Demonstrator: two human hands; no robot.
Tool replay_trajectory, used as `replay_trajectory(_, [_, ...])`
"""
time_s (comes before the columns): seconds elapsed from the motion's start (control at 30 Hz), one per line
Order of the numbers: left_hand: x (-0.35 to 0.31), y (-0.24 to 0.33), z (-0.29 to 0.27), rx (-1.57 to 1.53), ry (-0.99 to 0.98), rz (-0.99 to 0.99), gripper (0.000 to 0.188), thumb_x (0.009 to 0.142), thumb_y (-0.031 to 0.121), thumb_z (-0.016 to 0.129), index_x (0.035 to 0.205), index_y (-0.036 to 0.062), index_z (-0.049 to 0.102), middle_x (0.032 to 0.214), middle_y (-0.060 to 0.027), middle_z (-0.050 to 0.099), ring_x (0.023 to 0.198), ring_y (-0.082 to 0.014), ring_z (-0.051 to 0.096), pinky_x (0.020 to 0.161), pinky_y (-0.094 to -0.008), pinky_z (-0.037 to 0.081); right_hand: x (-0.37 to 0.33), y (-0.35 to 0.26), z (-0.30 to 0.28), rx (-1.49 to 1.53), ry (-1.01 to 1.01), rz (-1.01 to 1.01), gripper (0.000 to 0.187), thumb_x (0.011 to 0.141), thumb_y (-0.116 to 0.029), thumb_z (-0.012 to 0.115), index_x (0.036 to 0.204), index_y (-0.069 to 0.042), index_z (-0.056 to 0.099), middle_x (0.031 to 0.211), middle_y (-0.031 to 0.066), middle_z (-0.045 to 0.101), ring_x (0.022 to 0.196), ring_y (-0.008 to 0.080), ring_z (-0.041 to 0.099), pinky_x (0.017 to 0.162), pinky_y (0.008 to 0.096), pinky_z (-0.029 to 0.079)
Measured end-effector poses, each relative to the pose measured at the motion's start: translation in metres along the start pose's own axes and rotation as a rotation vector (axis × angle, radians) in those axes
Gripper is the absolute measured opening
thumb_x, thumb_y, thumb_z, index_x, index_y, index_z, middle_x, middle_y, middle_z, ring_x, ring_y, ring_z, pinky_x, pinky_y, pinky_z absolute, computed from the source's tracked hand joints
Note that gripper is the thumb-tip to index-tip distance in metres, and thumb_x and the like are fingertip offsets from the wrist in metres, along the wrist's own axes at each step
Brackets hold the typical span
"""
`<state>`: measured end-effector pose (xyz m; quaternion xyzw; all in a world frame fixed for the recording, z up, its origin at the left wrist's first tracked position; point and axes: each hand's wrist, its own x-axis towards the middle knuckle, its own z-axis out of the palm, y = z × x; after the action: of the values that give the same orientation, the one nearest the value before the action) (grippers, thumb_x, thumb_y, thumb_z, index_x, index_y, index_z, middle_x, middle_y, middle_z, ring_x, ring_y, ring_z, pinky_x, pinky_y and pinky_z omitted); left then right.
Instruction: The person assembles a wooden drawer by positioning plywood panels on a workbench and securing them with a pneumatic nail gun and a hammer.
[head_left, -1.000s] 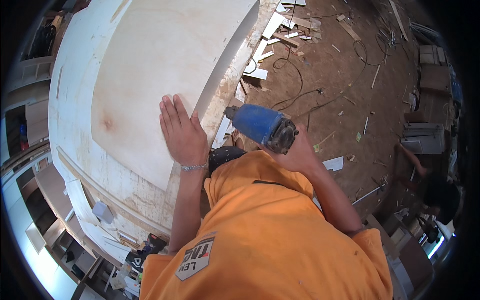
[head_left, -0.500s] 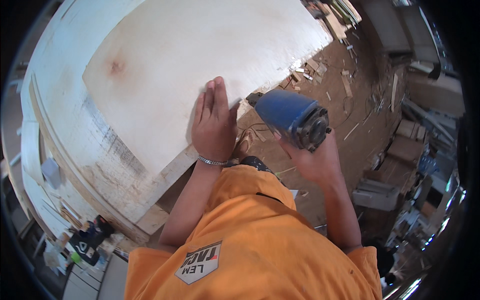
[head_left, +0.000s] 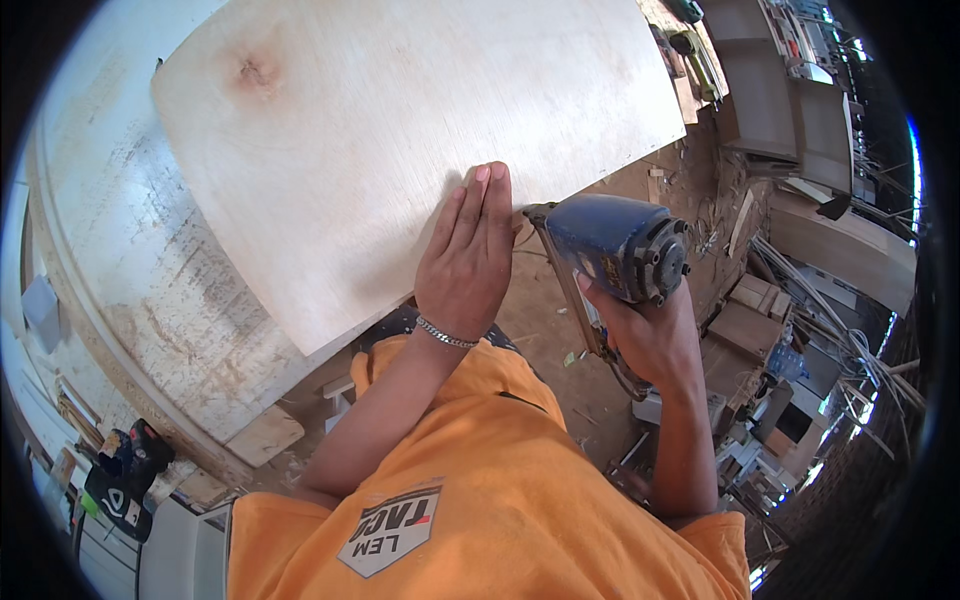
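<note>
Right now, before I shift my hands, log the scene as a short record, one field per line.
Left hand: the left hand lies on the board, fingers together and extended
Right hand: the right hand grips a blue nail gun
Tool position: nose beside the board's near edge; contact unclear
Board: pale wooden board with a reddish-brown mark toward its left end
Left wrist: silver-coloured bracelet
Clothing: orange shirt
Surroundings: scuffed whitish worktable to the left; brown floor to the right
</note>
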<state>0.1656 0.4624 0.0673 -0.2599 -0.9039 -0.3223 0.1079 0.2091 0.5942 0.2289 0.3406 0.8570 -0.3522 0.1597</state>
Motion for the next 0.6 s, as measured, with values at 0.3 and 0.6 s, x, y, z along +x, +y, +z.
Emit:
replay_trajectory(0.3, [-0.003, -0.002, 0.002, 0.085, -0.063, -0.011, 0.049, 0.106, 0.027, 0.055, 0.145, -0.0016, 0.051, 0.145, -0.0063, 0.060, 0.141, -0.0180, 0.051, 0.120, -0.0331, 0.040, 0.003, 0.011, -0.010, 0.080, 0.053, 0.126, 0.030, 0.088, -0.015, 0.077, 0.112, 0.002, 0.071, 0.095, 0.0095, 0.075, 0.083, 0.0116, 0.066, 0.073, 0.0327, 0.053])
replay_trajectory(0.6, [-0.001, -0.001, 0.002, 0.090, -0.083, -0.024, 0.046, 0.104, 0.021, 0.057, 0.144, 0.0007, 0.054, 0.147, -0.0056, 0.059, 0.142, -0.0184, 0.050, 0.120, -0.0335, 0.040, 0.014, 0.034, -0.013, 0.068, 0.072, 0.014, 0.027, 0.090, -0.017, 0.078, 0.108, 0.000, 0.069, 0.076, 0.0017, 0.065, 0.055, 0.0080, 0.054, 0.050, 0.0278, 0.043])
